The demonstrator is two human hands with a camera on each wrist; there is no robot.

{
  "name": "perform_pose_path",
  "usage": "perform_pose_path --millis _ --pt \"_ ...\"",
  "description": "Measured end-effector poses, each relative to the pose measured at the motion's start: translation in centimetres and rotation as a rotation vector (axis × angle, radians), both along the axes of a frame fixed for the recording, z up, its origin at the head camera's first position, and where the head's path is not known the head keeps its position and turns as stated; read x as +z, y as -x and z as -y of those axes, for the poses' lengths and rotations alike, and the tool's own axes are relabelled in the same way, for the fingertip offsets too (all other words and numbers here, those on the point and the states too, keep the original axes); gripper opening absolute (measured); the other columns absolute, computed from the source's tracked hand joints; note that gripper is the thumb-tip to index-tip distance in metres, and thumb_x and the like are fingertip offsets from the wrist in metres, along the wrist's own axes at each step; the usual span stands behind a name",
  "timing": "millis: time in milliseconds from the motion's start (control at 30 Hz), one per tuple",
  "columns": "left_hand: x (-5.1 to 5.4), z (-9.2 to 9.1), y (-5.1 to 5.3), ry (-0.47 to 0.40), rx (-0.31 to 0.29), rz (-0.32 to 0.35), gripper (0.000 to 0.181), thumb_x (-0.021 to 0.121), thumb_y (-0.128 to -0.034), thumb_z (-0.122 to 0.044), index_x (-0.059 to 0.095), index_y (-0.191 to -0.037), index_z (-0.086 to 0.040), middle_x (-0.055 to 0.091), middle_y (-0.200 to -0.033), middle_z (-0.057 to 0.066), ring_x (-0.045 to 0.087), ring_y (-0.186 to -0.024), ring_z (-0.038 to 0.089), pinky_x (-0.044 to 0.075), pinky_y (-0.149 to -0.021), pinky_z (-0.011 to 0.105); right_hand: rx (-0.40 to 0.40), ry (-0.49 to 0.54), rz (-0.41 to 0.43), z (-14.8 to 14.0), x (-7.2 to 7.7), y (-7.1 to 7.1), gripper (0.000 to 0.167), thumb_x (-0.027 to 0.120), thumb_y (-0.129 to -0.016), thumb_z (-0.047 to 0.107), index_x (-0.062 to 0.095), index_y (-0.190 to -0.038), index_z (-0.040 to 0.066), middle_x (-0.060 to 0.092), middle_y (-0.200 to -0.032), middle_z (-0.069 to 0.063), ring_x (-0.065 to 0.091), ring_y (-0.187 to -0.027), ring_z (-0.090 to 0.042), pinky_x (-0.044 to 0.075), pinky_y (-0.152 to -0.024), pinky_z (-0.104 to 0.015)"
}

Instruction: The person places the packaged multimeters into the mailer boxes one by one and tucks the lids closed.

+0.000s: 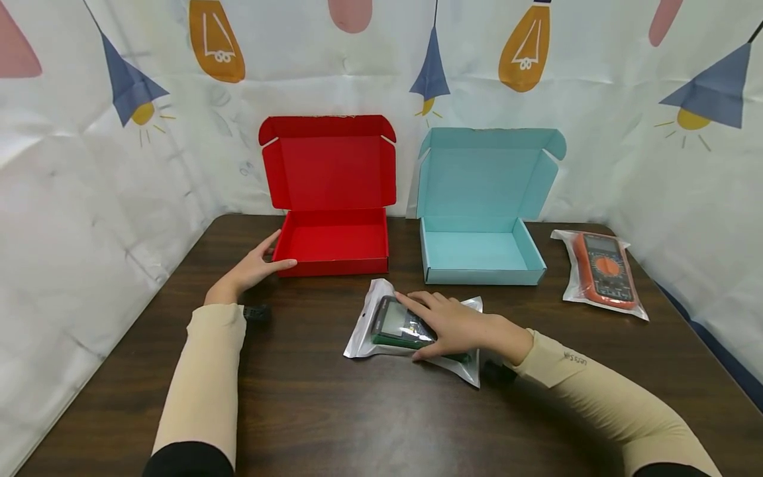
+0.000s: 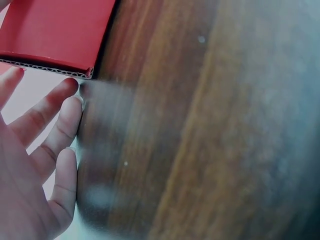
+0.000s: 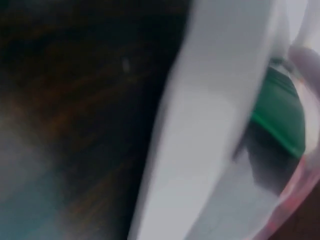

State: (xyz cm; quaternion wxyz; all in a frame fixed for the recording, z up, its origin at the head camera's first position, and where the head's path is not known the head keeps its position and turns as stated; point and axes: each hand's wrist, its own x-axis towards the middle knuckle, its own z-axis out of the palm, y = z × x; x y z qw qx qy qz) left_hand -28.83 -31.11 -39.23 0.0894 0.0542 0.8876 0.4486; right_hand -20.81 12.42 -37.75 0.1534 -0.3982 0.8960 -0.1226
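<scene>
A green handheld meter (image 1: pixel 401 321) with a dark face and grey screen lies inside a clear-and-white plastic bag (image 1: pixel 361 333) in the middle of the table. My right hand (image 1: pixel 450 324) grips it from above, thumb on the near side and fingers across the far side, covering its right part. In the right wrist view the green casing (image 3: pixel 281 112) is blurred beside the fingers. My left hand (image 1: pixel 250 271) touches the left side of the open red box (image 1: pixel 334 267), thumb at its front corner. In the left wrist view its fingers (image 2: pixel 64 122) are spread and slightly bent.
A light-blue box (image 1: pixel 484 276) stands with its lid up, right of the red one. Farther right lies a bagged orange-red multimeter (image 1: pixel 607 268) near the edge of the dark wooden table (image 1: pixel 322 417). A printed white cloth (image 1: pixel 352 86) hangs behind.
</scene>
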Motion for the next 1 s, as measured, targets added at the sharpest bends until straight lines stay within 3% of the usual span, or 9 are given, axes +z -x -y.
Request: perform_pose_path --millis 300,667,1000 --pt "0.1 0.1 0.0 0.022 0.002 -0.004 0.102 0.066 -0.0955 -0.040 -0.003 -0.166 -0.015 0.028 -0.154 0.033 0.033 -0.135 0.049 0.040 -0.108 0.063 -0.034 -0.020 -0.014 0.3 -0.2 0.0 0.106 0.078 -0.086 0.049 0.014 -0.167 0.025 0.036 -0.158 -0.012 0.044 -0.134 -0.034 0.041 -0.107 -0.058" --pt "-0.1 0.1 0.1 0.017 0.013 0.022 0.101 0.066 -0.0965 -0.038 -0.004 -0.165 -0.015 0.025 -0.156 0.033 0.027 -0.140 0.049 0.034 -0.111 0.065 -0.034 -0.011 -0.039 0.2 0.0 0.0 0.105 0.078 -0.086 0.047 0.015 -0.166 0.025 0.040 -0.155 -0.012 0.047 -0.130 -0.031 0.046 -0.104 -0.054" --pt "0.1 0.0 0.0 0.014 0.012 0.029 0.100 0.065 -0.0970 -0.037 -0.004 -0.165 -0.015 0.023 -0.157 0.034 0.025 -0.140 0.050 0.034 -0.111 0.065 -0.020 0.037 -0.089 0.1 1.6 0.5 0.106 0.080 -0.085 0.045 0.017 -0.166 0.022 0.041 -0.153 -0.013 0.050 -0.125 -0.030 0.051 -0.100 -0.049"
